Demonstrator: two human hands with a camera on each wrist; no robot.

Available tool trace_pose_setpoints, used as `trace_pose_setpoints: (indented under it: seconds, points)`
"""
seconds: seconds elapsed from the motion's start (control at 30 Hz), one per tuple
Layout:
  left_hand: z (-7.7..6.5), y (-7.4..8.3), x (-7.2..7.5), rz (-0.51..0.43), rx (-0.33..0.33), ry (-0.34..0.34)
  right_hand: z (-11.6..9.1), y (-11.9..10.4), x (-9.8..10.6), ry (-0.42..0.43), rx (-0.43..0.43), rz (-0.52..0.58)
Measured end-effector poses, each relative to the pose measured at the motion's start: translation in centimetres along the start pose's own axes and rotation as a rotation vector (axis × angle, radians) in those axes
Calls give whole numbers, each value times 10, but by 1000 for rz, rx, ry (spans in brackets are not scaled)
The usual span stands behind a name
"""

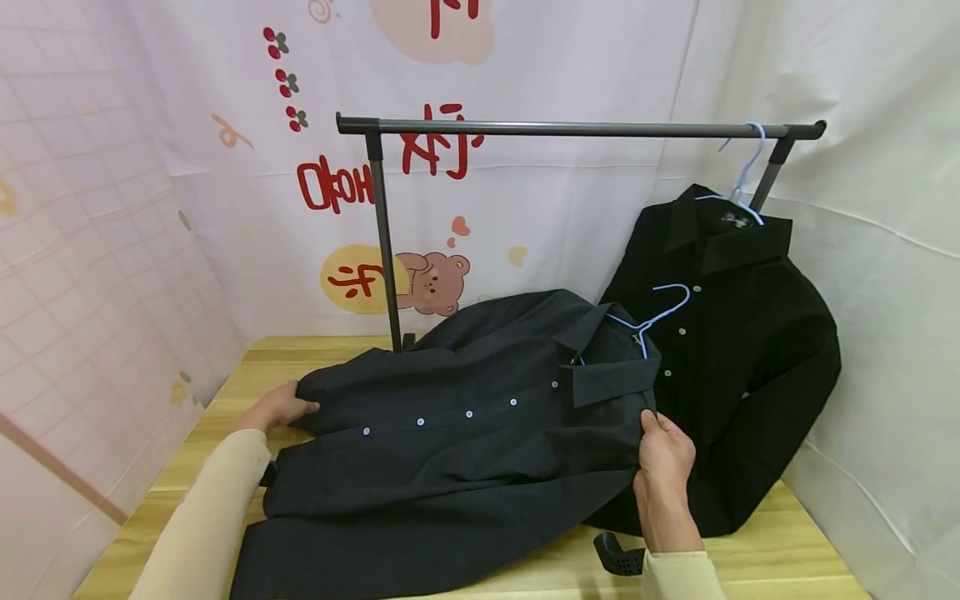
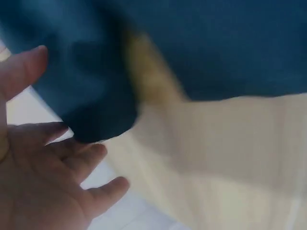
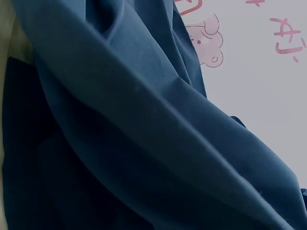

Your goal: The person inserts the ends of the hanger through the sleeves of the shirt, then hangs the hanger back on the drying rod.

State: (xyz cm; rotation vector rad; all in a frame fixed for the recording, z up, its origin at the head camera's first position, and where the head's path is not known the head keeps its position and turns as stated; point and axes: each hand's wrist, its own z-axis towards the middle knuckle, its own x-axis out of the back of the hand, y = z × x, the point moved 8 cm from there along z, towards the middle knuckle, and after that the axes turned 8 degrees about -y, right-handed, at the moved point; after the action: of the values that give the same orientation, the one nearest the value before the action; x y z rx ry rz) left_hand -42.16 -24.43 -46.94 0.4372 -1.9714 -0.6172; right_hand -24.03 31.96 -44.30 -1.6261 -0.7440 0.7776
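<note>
A black button-up shirt (image 1: pixel 450 442) lies slanted across the table, its collar to the right and a light-blue hanger (image 1: pixel 663 312) inside the neck. At the shoulder, next to the collar, my right hand (image 1: pixel 666 454) pinches the cloth between thumb and fingers. My left hand (image 1: pixel 277 407) is at the shirt's far-left end. The left wrist view shows the left fingers (image 2: pixel 88 160) spread at the edge of the dark cloth (image 2: pixel 96 86), the thumb standing apart from them. Cloth fills most of the right wrist view, where the right hand is out of sight.
Behind the shirt stands a dark metal clothes rack (image 1: pixel 585 129). Another black shirt (image 1: pixel 757 333) hangs on a blue hanger (image 1: pixel 750 167) at its right end. A black rack foot (image 1: pixel 618 557) shows near the table's (image 1: pixel 780 575) front. Printed white cloth (image 1: pixel 562 217) backs the table.
</note>
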Motion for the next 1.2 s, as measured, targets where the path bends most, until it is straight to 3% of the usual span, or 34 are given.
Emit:
trace_pose_setpoints:
  seconds: [0.07, 0.23, 0.4, 0.6, 0.9, 1.07, 1.2]
  points:
    - [2, -5, -11, -8, 26, -25, 0, 0, -2, -13, -2, -7]
    - [5, 7, -13, 54, -13, 87, 0, 0, -5, -26, -9, -24]
    - [8, 36, -3, 93, -83, 204, 0, -1, -7, -31, -13, -40]
    - [8, 76, 13, 60, -179, 322, -1, -4, -10, -44, -5, -62]
    - [13, 136, 17, -86, -277, 326, 2, -13, -10, -52, 52, -148]
    - [16, 168, 18, -129, -350, 347, 4, -29, -3, 26, 147, -205]
    - [14, 184, 22, -106, -385, 420, 1, -50, 0, 92, 249, -261]
